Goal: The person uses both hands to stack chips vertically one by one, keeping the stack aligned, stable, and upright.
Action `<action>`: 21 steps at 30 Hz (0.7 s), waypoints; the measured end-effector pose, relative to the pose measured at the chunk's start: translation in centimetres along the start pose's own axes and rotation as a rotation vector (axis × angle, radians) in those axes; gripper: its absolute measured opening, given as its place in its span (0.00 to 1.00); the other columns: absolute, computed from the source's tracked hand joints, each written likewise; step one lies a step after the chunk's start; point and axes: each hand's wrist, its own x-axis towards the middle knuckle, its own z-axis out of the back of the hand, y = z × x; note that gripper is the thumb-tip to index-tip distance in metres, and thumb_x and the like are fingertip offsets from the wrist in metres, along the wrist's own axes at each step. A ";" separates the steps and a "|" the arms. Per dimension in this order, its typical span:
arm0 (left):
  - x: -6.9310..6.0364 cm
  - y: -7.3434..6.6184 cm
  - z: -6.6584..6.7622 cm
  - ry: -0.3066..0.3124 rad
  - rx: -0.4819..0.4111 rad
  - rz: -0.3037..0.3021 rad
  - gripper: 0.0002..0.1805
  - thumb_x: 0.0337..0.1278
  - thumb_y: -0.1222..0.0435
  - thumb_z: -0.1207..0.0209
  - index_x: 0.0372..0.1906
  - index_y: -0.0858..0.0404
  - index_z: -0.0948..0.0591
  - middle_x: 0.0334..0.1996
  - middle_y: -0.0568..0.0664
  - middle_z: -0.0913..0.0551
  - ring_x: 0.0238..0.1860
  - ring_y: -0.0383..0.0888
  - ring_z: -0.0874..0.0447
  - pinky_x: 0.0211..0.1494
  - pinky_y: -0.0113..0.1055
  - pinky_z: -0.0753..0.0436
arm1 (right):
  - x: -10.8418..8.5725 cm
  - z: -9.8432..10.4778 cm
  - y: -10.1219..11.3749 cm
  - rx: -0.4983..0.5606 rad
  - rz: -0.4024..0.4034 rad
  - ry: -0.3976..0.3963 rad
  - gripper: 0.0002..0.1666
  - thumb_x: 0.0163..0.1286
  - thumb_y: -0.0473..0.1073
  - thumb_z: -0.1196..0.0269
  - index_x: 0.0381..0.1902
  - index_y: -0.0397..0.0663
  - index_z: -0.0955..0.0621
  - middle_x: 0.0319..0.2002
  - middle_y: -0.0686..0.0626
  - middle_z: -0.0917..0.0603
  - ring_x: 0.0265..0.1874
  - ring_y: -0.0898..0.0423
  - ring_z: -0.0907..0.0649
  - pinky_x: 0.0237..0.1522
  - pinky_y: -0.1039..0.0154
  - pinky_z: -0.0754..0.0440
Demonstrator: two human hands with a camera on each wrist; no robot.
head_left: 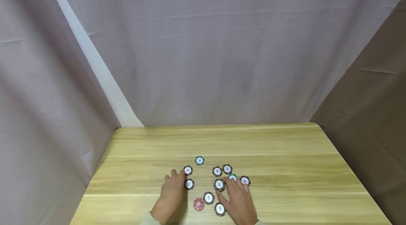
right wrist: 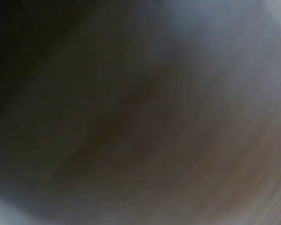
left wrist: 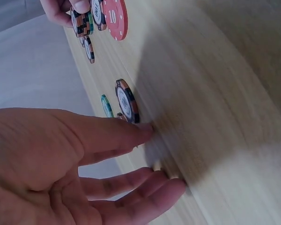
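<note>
Black chip (head_left: 219, 184), marked 100, lay face up on the table (head_left: 285, 154), at the thumb and index finger of the right hand (head_left: 238, 201). Those fingers were spread apart and partly covered a green chip (head_left: 232, 175); the right wrist view was too blurred to confirm contact. A red chip (head_left: 198, 204) lay near, to the left and closer to the person. Further left, the left hand (head_left: 172, 191) had its thumb and fingers apart, holding nothing, beside two other black chips (head_left: 188, 170). Grey curtain (head_left: 238, 59) hung behind the table. The step in hand was judged to be handling the chips along the surface; sound practice called for light fingertips kept low at the rims, one chip moved at a time, and no downward push liable to tip an edge.
</note>
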 end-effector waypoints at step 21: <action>0.3 -0.2 0.2 -0.083 -0.072 -0.227 0.21 0.43 0.72 0.35 0.48 0.60 0.20 0.41 0.56 0.24 0.37 0.51 0.25 0.25 0.42 0.23 | 0.4 1.3 -0.3 -0.011 0.045 0.031 0.27 0.65 0.60 0.36 0.55 0.50 0.20 0.33 0.60 0.23 0.34 0.60 0.29 0.40 0.60 0.36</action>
